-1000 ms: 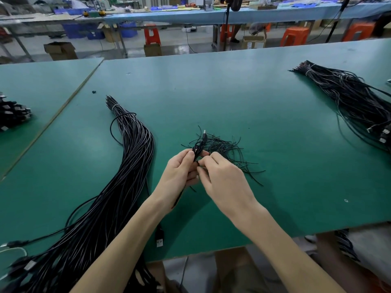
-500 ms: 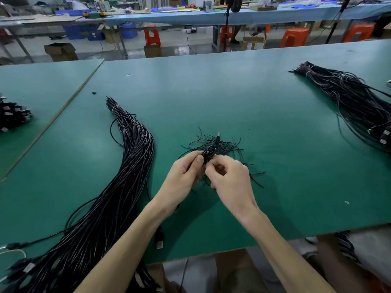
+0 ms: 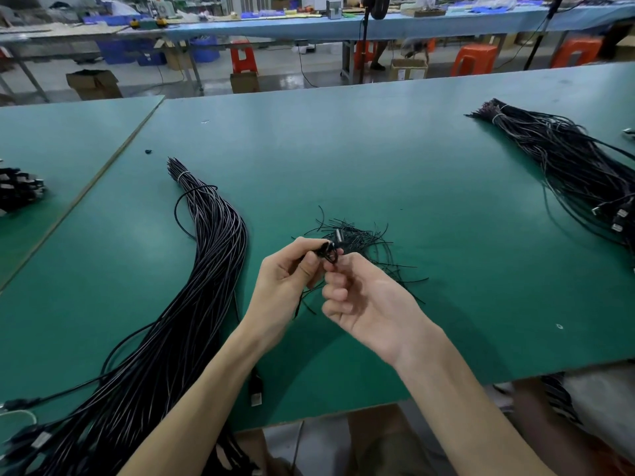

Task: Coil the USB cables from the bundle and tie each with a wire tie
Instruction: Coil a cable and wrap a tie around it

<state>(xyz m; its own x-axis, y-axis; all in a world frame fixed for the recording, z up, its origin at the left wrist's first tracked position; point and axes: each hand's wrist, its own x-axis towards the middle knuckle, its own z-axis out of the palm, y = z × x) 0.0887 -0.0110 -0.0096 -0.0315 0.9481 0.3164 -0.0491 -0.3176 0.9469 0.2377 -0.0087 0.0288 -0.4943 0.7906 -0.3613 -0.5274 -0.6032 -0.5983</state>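
A small coiled black USB cable [image 3: 330,253] is held just above the green table [image 3: 395,159], its plug pointing up and away. My left hand [image 3: 287,286] pinches the coil from the left. My right hand [image 3: 367,304] holds it from the right with curled fingers, and thin tie ends hang down between the two hands. Behind the hands lies a loose pile of black wire ties [image 3: 364,242]. The long bundle of black USB cables [image 3: 192,293] runs along the left of the table, tied near its far end.
A second bundle of black cables [image 3: 567,166] lies at the right of the table. A heap of dark items [image 3: 19,190] sits on the neighbouring table at the left. One USB plug [image 3: 256,393] lies near the front edge. Stools, boxes and benches stand beyond.
Both hands have turned palm-up and lifted slightly with the coil. The cable's plug has swung from upright to tilted right.
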